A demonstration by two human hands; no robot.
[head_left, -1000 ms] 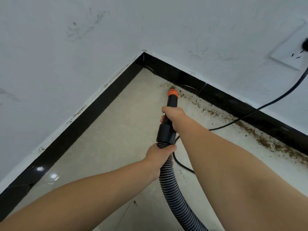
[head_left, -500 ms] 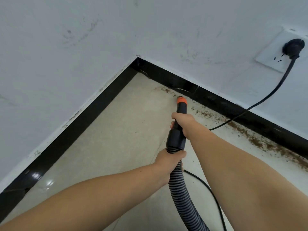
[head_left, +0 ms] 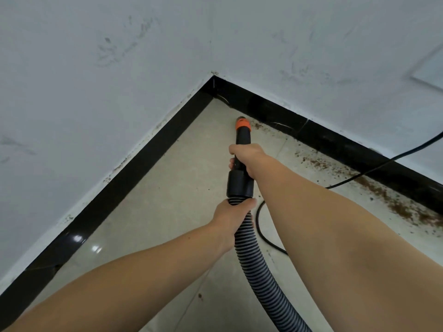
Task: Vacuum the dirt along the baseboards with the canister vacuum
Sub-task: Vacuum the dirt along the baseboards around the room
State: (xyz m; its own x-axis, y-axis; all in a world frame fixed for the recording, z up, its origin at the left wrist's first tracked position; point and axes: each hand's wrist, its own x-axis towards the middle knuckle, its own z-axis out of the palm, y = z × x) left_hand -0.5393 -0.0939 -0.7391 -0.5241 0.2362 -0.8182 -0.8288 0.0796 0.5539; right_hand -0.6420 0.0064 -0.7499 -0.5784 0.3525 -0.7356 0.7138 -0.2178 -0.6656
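Observation:
A black vacuum nozzle (head_left: 241, 180) with an orange tip (head_left: 242, 124) points into the room corner, its tip on the floor close to the right-hand black baseboard (head_left: 335, 142). My right hand (head_left: 247, 156) grips the nozzle's narrow black tube. My left hand (head_left: 231, 215) grips the ribbed grey hose (head_left: 261, 281) just below the black collar. Brown dirt (head_left: 393, 202) lies scattered along the right baseboard, thickest toward the right edge. The canister itself is out of view.
A black power cord (head_left: 383, 164) crosses the right baseboard and loops on the tile floor (head_left: 167, 188) beside the hose. A second black baseboard (head_left: 119, 185) runs along the left wall. A white wall outlet plate (head_left: 429, 70) sits at the far right.
The nozzle tip has moved toward the corner along the right baseboard, and the view has tilted so the plug in the outlet is cut off. Both hands keep their grips.

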